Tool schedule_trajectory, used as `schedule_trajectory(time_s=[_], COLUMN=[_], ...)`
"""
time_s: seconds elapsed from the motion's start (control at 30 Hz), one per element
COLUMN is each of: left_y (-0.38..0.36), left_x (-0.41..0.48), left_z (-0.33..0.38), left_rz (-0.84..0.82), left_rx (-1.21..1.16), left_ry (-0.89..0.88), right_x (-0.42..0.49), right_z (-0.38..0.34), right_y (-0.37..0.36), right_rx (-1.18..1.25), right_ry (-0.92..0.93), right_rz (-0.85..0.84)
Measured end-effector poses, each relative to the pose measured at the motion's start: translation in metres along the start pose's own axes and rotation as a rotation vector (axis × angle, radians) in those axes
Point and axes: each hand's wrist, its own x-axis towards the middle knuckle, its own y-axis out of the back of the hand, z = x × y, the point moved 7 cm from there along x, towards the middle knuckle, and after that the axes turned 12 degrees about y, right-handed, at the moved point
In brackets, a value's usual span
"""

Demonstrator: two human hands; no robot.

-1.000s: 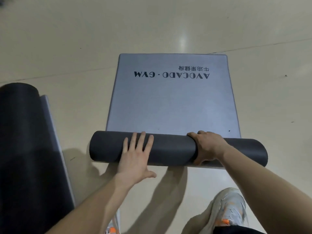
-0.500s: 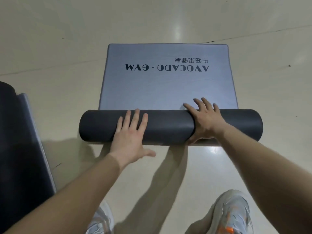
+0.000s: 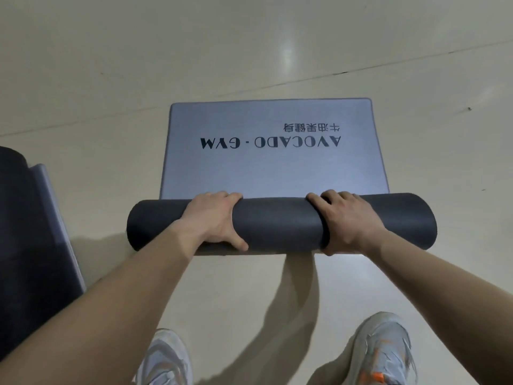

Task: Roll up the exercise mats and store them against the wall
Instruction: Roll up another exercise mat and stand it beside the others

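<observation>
Your left hand (image 3: 215, 218) and right hand (image 3: 347, 222) both clasp the rolled part of the grey mat (image 3: 277, 225) at frame centre, each grip curled round it. Its flat lettered end lies beyond on the floor (image 3: 111, 79). A second mat (image 3: 25, 218) sits at the left edge.

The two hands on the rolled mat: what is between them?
In the head view, only a bare stretch of the dark rolled mat lies between the left hand and the right hand.

Matt dark foam mat roll (image 3: 280, 222) lies on glossy pale floor (image 3: 111, 79).
</observation>
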Motion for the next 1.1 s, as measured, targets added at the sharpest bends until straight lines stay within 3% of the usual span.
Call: schedule_trajectory(time_s=[0.07, 0.17, 0.23, 0.3, 0.43, 0.47, 0.57, 0.67, 0.77, 0.93, 1.1], left_y=[-0.028, -0.062, -0.063, -0.046, -0.005, 0.001, 0.007, -0.019, 0.004, 0.033, 0.005], left_x=[-0.032, -0.08, -0.082, -0.063, -0.019, -0.015, -0.022, -0.016, 0.022, 0.046, 0.005], left_z=[0.0, 0.018, 0.022, 0.019, 0.008, 0.009, 0.011, 0.015, 0.011, 0.009, 0.007], left_rz=[-0.012, 0.151, 0.191, 0.154, -0.091, -0.06, 0.253, 0.258, 0.275, 0.15, -0.082], left_rx=[0.026, 0.161, 0.109, 0.014, -0.171, -0.156, -0.029, 0.11, 0.089, 0.042, 0.008], left_ry=[0.012, 0.061, 0.082, 0.051, 0.008, 0.007, 0.048, 0.081, 0.066, -0.001, -0.005], right_x=[-0.018, -0.025, -0.023, -0.024, -0.035, -0.029, 0.014, 0.047, 0.049, 0.058, 0.02], right_z=[-0.015, -0.019, -0.019, -0.018, -0.037, -0.035, -0.006, 0.014, 0.016, 0.019, -0.014], right_y=[-0.01, -0.015, -0.016, -0.014, -0.025, -0.024, 0.003, 0.024, 0.015, 0.021, 0.002], right_rx=[0.025, 0.059, 0.086, 0.062, -0.043, -0.048, 0.029, 0.083, -0.01, -0.144, -0.082], right_ry=[0.039, 0.043, 0.023, -0.014, -0.11, -0.115, -0.105, -0.029, -0.038, -0.004, 0.038], right_rz=[-0.078, -0.141, -0.141, -0.085, -0.001, 0.012, 0.075, 0.03, 0.113, 0.168, 0.007])
